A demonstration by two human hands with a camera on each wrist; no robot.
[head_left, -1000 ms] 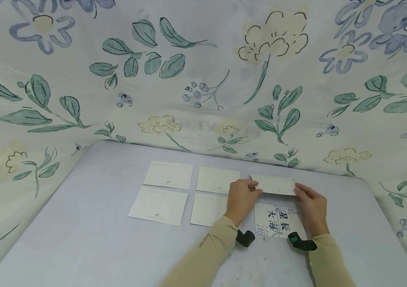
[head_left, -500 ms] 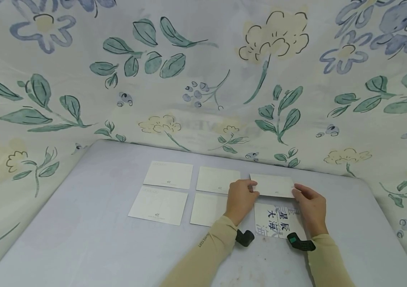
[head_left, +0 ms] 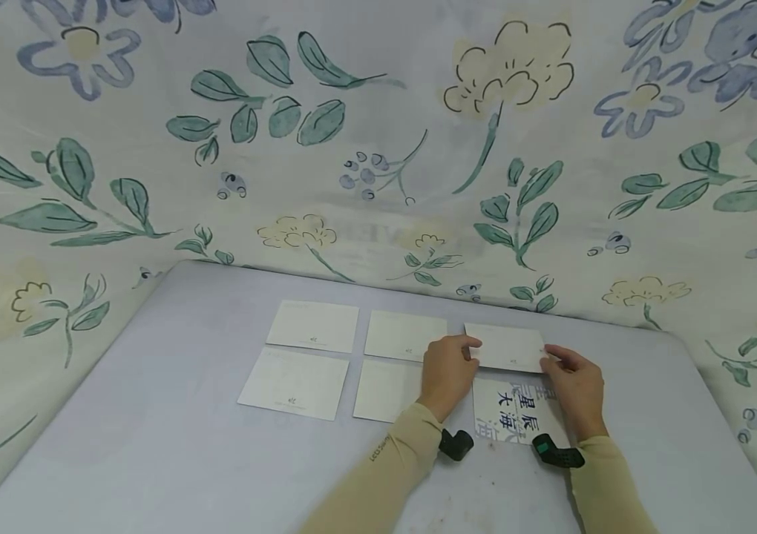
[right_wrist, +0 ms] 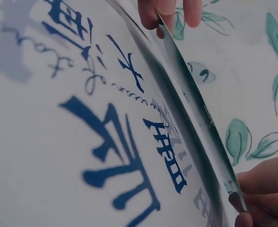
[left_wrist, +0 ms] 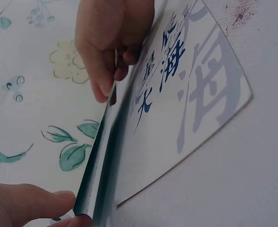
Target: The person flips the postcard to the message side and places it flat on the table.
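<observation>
A postcard (head_left: 508,347), blank white on top with a small mark, is held between both hands at the back right of the table. My left hand (head_left: 447,374) pinches its left edge between thumb and fingers. At the opposite edge, my right hand (head_left: 579,386) pinches it the same way. The wrist views show its dark green underside (left_wrist: 95,175), tilted up from the table. Just in front lies another postcard (head_left: 515,411), face up with large blue characters, partly behind the right wrist.
To the left, several white postcards (head_left: 293,383) lie face down in two rows; the left hand and forearm partly hide one (head_left: 385,389). A white-covered table (head_left: 151,445) bears them all. Behind its far edge hangs a floral cloth (head_left: 378,245).
The held postcard has tipped down, its near edge coming closer to the person and more of its white back showing. The right hand has shifted slightly left; the left hand barely moved.
</observation>
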